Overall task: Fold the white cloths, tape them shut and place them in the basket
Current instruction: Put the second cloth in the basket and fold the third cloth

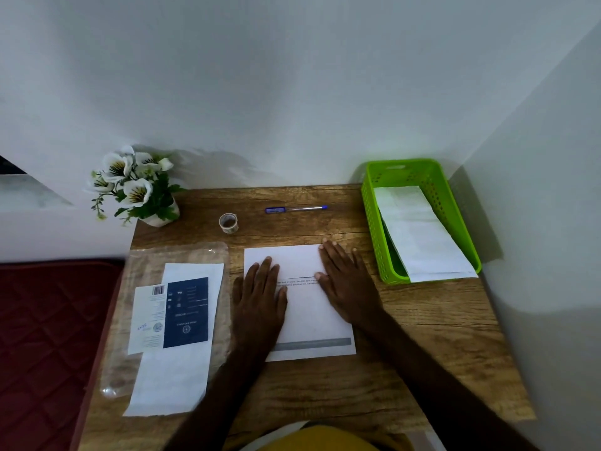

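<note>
under both flat hands, left (260, 296) and right (344, 281), lies the white sheet (309, 317).

Dim, soft indoor light with a bluish cast — brightest on the wall (292, 76). The flowers (130, 180) and green basket (374, 222) throw faint shadows up-right. Wide-angle bending warps the bench (422, 336) edges — corners slightly soft.
</note>
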{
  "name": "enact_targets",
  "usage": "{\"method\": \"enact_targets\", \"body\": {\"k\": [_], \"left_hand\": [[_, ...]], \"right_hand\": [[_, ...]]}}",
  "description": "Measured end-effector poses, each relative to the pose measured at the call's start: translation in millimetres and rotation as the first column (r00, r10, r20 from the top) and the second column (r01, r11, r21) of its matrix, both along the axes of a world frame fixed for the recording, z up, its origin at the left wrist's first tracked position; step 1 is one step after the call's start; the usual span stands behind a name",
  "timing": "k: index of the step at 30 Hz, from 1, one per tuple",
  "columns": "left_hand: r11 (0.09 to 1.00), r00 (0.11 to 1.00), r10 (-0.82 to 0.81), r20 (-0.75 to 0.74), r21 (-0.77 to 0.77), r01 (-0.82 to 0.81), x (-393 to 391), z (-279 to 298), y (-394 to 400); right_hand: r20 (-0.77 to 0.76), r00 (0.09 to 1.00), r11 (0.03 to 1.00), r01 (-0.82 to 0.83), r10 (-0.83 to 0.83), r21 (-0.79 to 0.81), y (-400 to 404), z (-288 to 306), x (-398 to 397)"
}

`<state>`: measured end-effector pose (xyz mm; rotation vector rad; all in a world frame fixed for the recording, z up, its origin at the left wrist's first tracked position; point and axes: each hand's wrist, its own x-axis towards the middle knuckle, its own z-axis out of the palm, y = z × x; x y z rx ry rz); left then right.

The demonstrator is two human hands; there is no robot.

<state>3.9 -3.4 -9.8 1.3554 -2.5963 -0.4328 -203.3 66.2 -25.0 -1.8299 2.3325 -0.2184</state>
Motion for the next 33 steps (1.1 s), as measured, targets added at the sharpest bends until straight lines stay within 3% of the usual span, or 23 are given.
{"method": "enact_targets", "body": {"k": [4, 9, 13, 20, 33], "left_hand": [[0.999, 1.0, 0.008, 0.012, 0.032, -0.008, -1, 0, 0], [1.0, 1.0, 0.014, 0.005, 0.021, -0.014, -2, 2, 1], [1.0, 1.0, 0.015, 0.011, 0.017, -0.015, -2, 3, 1], [1.0, 1.0, 0.01, 0.005, -0.004, -0.01, -1, 4, 2], [0.999, 0.998, 0.051, -0.042, -0.013, -0.051, -4, 1, 4]], "right_hand": [[0.009, 0.998, 0.997, 0.068, -0.068, 0.026, 5, 7, -8], [0.164, 0.978, 0.991, 0.135, -0.131, -0.016, -11, 27, -9], [0.199, 0.975, 0.995, 0.1, -0.099, 0.006, -29, 42, -8], [0.151, 0.986, 0.978, 0.033, -0.065, 0.206, -57, 53, -10], [0.244, 0.969, 0.98, -0.005, -0.045, 0.2, -72, 63, -13]]}}
